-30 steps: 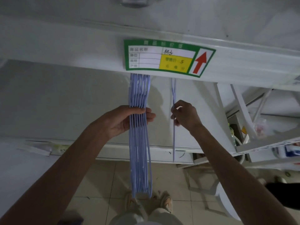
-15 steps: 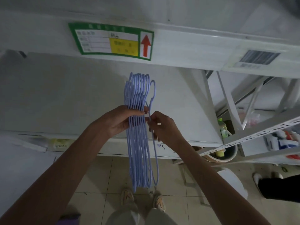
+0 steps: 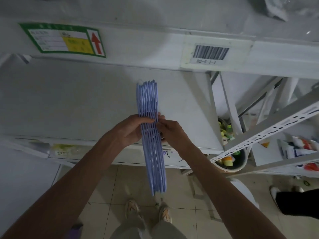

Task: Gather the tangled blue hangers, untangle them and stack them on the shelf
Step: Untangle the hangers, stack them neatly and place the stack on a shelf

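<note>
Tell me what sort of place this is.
Probably a stockroom or warehouse: white metal shelving carries a barcode label and a green stock tag, with packaged goods on a lower shelf.

The light is dim and cool, giving the white shelf [image 3: 86,100] a grey-blue cast with no hard shadows. The floor tiles [image 3: 107,187] look slightly warmer and brighter. The wide lens bends straight shelf edges toward the corners. The green label [image 3: 62,39] and the barcode sticker [image 3: 210,52] are soft and smeared, their print unreadable. Fine grain shows throughout.
</note>
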`<state>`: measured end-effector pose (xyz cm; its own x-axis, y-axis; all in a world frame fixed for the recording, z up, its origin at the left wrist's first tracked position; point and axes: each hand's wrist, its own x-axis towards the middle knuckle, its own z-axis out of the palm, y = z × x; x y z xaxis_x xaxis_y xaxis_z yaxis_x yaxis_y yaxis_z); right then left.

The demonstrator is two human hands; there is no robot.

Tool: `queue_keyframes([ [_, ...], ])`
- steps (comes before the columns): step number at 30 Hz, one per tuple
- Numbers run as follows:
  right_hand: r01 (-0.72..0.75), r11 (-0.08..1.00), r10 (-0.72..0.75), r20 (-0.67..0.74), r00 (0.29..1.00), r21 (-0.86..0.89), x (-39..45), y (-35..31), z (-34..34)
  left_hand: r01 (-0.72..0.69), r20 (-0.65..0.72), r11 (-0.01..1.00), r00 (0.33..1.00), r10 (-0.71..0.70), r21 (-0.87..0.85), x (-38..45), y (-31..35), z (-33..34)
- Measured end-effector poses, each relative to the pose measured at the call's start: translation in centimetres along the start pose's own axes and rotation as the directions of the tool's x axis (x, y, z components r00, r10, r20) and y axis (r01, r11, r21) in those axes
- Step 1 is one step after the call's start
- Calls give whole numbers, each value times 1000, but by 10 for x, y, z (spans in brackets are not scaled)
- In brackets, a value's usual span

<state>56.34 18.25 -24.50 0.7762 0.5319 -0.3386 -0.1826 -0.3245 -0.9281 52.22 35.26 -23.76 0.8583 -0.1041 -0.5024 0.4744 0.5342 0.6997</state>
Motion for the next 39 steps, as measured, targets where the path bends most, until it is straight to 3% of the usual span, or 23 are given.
queue_keyframes([
  [4,-139,985,135,48,990,100,-3,-13,-10,-61,-9,998,998,61,22,5,-10,23],
  [8,-181,972,175,55,983,148,-7,-19,-11,-111,-118,983,985,129,148,5,-17,47],
  [13,-256,910,250,59,966,326,-10,-10,-6,-178,-164,976,966,198,126,2,-17,62],
  [17,-245,909,195,175,965,337,-7,-8,-8,-253,-135,963,955,264,93,1,-19,61],
  [19,-171,964,122,229,966,203,-6,-11,-14,-299,-131,953,944,302,41,3,-23,56],
  [22,-60,976,103,200,974,-210,4,-23,-27,-302,-104,938,952,288,-171,9,-28,49],
  [24,3,876,98,185,978,-482,16,-33,-34,-292,-87,927,956,280,-234,15,-29,45],
  [27,44,738,86,159,983,-673,36,-43,-35,-320,-101,888,947,303,-329,26,-28,45],
  [29,46,591,9,64,998,-806,47,-41,-30,-354,-134,832,935,329,-427,33,-25,47],
  [32,30,418,-175,-48,983,-908,64,-29,-25,-367,-176,775,930,323,-514,45,-19,44],
  [39,88,302,-327,-16,945,-949,84,4,-25,-267,-291,856,946,145,-442,66,-16,28],
])
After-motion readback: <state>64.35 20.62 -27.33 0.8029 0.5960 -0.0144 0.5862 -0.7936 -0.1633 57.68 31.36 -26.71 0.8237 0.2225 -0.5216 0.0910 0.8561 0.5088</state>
